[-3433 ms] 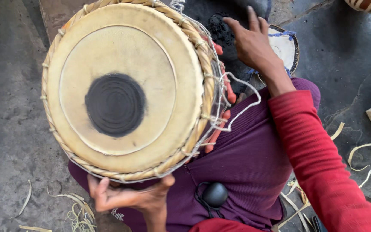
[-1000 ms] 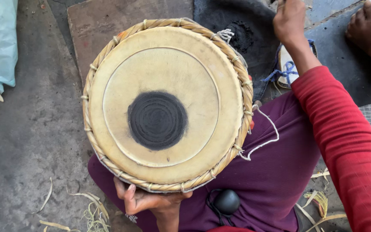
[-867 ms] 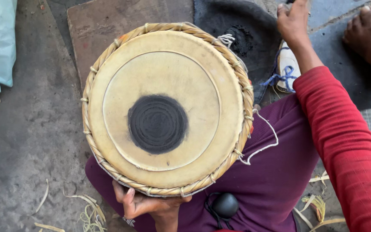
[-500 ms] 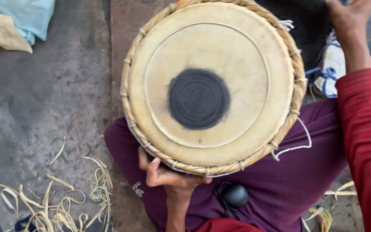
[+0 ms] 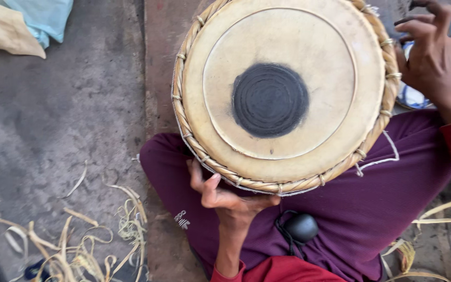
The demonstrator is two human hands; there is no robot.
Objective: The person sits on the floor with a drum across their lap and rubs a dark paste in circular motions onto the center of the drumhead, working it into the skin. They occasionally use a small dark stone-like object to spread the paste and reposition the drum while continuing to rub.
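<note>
A pale blue bag (image 5: 45, 18) lies crumpled at the top left of the floor (image 5: 53, 115), with a tan cloth sack (image 5: 3, 34) overlapping its lower left edge — neither shows a readable label from here. Loose straw-coloured strips (image 5: 87, 245) litter the floor at the bottom left, and a few more lie at the bottom right.

The drum (image 5: 283, 94) rests on the person's lap, on the purple trousers (image 5: 382, 209), its round cream skin facing up with a black circular patch at the centre and a braided tan rim around the edge. A thin white cord (image 5: 379, 162) hangs off the rim at the lower right.

The left hand (image 5: 225, 196) sits under the near edge of the drum, its grip curled up against the rim, thumb and fingers touching the braid. The right hand (image 5: 431, 55) is just beside the drum's upper right edge — fingers bent and loosely spread, closed on nothing that shows. A small black oval object (image 5: 301, 227) on a cord lies on the trousers just below the left hand.
</note>
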